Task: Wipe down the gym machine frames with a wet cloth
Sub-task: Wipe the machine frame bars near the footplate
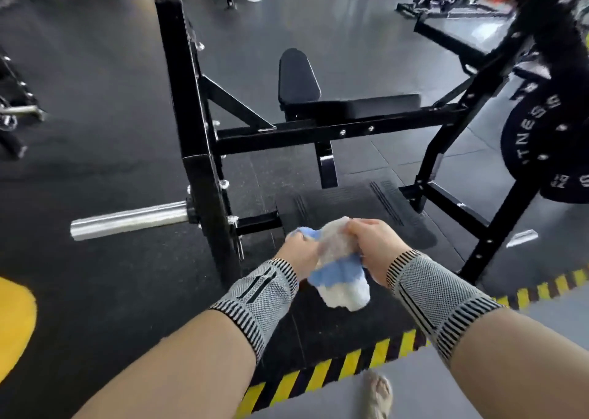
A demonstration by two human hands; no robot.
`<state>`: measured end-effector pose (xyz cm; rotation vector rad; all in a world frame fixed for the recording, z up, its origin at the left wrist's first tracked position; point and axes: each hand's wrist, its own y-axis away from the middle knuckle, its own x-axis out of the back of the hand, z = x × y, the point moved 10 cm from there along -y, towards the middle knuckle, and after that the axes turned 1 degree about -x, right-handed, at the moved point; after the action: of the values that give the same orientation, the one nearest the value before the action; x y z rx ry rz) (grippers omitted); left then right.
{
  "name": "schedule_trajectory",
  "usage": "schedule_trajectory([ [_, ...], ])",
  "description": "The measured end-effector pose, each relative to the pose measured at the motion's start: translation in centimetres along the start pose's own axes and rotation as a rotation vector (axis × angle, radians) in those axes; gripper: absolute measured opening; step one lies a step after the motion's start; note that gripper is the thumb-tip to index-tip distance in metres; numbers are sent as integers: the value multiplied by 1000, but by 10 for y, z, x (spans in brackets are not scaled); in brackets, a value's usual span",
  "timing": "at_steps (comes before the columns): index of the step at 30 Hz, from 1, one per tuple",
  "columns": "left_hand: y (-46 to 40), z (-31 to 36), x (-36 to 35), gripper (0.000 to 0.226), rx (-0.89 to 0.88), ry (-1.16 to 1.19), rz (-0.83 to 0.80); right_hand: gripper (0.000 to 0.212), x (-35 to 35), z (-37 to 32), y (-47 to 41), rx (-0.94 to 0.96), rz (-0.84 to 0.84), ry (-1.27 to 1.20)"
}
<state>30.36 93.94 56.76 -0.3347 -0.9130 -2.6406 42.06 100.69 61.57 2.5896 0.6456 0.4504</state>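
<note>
Hands are working together: left hand (pixel 301 253) and right hand (pixel 371 246) are both clutching the blue-and-white cloth (pixel 339 270) in mid-air, probably bunching it, just short of the black bench frame (pixel 204 151).

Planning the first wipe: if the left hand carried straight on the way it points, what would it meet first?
The left hand, gripping the cloth, points forward and slightly right. First in line is probably the low black frame bar beside the upright, though depth is unclear from one view.
</note>
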Motion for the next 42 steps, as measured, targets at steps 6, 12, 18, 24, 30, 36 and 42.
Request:
schedule_trajectory([
  [6, -79, 11, -16, 23, 68, -239, 107, 24, 0, -4, -119, -87, -171, -52],
  [12, -139, -1, -16, 43, 138, 17, 423, 28, -22, -3, -195, -125, -415, -61],
  [18, -179, -69, -27, 12, 396, 686, 535, 16, -41, 42, -281, -100, -295, 220],
  [24, -246, -106, -44, 25, 478, 1126, 448, 32, -101, 93, -312, -108, -600, 400],
  [30, -312, -153, -30, 29, 488, 1203, 436, 19, -156, 123, -363, 91, -754, 636],
  [36, -409, -211, 14, 14, 501, 1034, 629, 12, -220, 151, -468, 251, -655, 729],
  [42, -495, -270, 103, 53, 470, -113, 664, 16, -269, 184, -573, 252, -508, 698],
])
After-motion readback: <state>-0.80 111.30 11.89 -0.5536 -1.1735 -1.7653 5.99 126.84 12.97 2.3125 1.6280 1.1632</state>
